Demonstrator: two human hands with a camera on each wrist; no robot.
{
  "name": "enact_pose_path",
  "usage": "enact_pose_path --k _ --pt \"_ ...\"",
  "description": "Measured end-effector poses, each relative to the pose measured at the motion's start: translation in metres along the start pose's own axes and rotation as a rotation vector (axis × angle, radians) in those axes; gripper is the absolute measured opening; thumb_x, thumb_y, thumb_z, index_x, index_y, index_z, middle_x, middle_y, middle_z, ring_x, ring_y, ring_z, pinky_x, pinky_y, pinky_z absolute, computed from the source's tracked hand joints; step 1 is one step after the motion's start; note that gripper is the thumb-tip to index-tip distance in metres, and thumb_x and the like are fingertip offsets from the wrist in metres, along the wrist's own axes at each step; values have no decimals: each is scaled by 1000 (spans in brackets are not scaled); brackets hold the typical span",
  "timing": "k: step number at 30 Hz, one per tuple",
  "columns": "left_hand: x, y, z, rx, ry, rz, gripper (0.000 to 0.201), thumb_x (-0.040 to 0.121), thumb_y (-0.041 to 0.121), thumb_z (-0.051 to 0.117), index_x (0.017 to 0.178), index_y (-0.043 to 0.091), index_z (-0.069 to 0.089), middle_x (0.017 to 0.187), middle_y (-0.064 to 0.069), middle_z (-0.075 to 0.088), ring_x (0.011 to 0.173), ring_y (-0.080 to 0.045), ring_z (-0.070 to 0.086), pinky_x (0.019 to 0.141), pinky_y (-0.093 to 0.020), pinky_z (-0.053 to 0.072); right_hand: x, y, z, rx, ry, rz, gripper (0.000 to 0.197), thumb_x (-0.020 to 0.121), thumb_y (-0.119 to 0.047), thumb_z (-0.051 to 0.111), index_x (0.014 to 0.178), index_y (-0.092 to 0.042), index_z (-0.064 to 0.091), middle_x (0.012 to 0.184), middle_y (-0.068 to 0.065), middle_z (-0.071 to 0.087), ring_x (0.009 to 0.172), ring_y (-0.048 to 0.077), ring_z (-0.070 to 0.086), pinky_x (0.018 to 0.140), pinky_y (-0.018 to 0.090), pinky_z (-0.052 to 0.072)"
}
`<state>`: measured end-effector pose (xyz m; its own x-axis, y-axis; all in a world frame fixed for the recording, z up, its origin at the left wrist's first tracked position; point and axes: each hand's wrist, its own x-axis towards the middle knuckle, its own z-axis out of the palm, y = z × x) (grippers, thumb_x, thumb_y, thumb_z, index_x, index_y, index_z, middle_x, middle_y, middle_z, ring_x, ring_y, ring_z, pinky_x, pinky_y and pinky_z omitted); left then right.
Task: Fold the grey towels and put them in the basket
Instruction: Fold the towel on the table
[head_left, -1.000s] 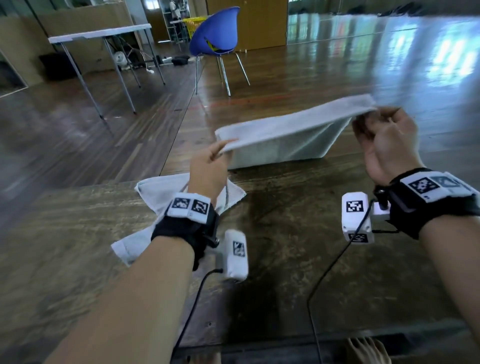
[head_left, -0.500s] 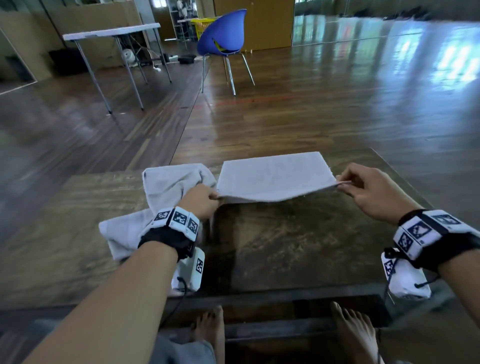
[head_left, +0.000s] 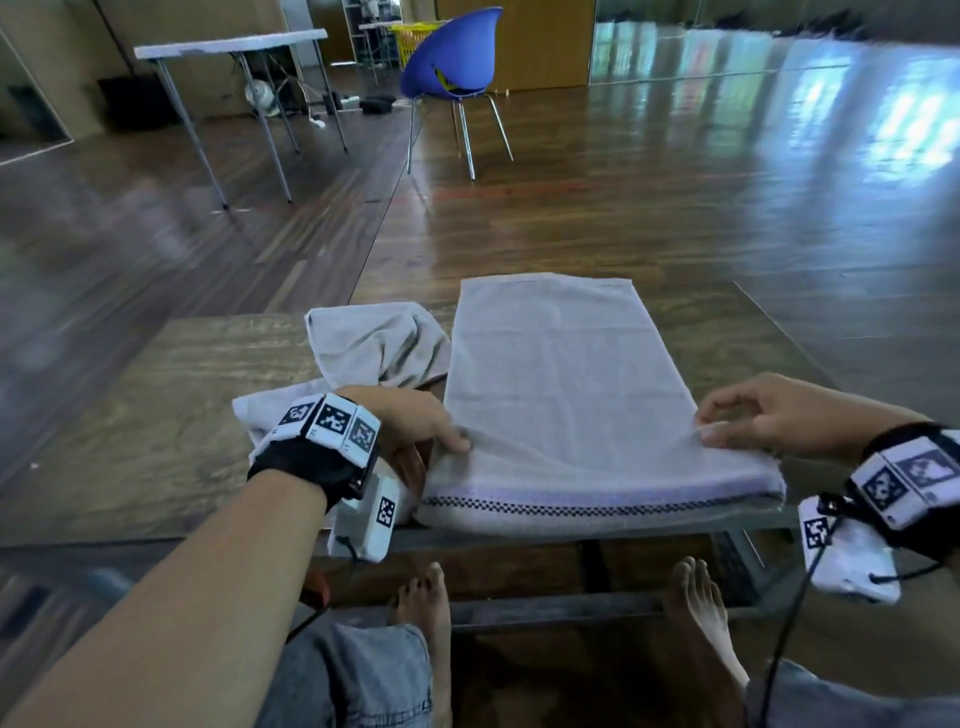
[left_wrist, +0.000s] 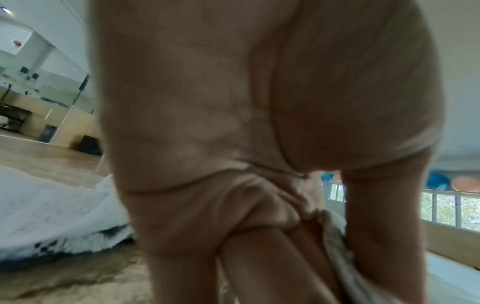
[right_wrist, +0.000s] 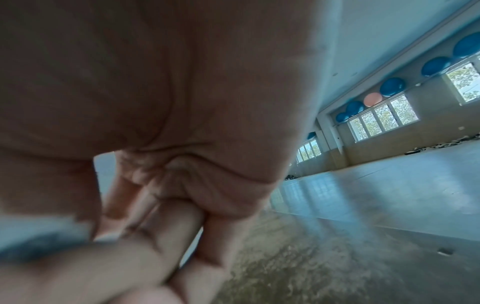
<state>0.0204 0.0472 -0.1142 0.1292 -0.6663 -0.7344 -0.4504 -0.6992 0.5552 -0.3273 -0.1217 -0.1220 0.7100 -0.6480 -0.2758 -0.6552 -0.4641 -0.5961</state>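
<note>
A grey towel (head_left: 556, 395) lies spread flat on the low wooden table (head_left: 156, 415). Its near end, with a dark checked stripe, hangs over the front edge. My left hand (head_left: 441, 452) pinches the towel's left edge near that end, thumb on top. In the left wrist view, cloth (left_wrist: 335, 242) shows between thumb and fingers. My right hand (head_left: 709, 428) pinches the right edge, lifting a small ridge of cloth. A second grey towel (head_left: 374, 348) lies crumpled to the left, partly under my left wrist.
My bare feet (head_left: 426, 603) rest under the table's front rail. A blue chair (head_left: 452, 57) and a white folding table (head_left: 228, 44) stand far back on the wooden floor. Something yellow like a basket (head_left: 415, 36) sits behind the chair. Cables hang from both wrist cameras.
The towel was held up in the air between both hands; it now lies flat on the table. Both hands came down and toward me, still holding its edges.
</note>
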Motion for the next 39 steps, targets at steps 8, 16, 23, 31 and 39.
enact_pose_path --k 8,16,23,31,39 --pt "42 5 -8 216 591 441 31 92 18 61 67 2 52 64 -10 51 62 -22 53 64 -37 52 27 12 16 1 547 -37 11 94 -24 67 85 -22 75 78 -8 72 74 6 66 64 25 45" --pt "50 26 -5 551 412 347 18 83 29 69 76 13 71 70 3 61 64 -12 52 59 -23 42 39 15 19 -120 204 30 12 95 -33 66 91 -25 75 85 -5 74 83 19 68 81 37 52" --pt "32 37 -23 511 225 210 24 90 33 62 75 17 71 83 -2 65 79 -18 61 78 -35 60 17 17 -9 78 286 -50 18 92 -26 69 76 -29 76 77 -4 76 70 11 70 71 30 53" --pt "56 14 -18 393 777 481 25 85 20 67 67 3 62 58 1 53 59 -16 51 51 -23 34 55 -6 27 -55 704 -46 13 92 -27 67 87 -18 75 82 0 73 82 21 66 78 33 51" --pt "55 18 -23 592 331 304 25 82 26 65 62 11 62 64 -3 56 62 -20 52 57 -30 47 50 -11 26 -219 246 182 19 78 -43 51 67 -33 63 80 -1 64 82 26 63 80 44 55"
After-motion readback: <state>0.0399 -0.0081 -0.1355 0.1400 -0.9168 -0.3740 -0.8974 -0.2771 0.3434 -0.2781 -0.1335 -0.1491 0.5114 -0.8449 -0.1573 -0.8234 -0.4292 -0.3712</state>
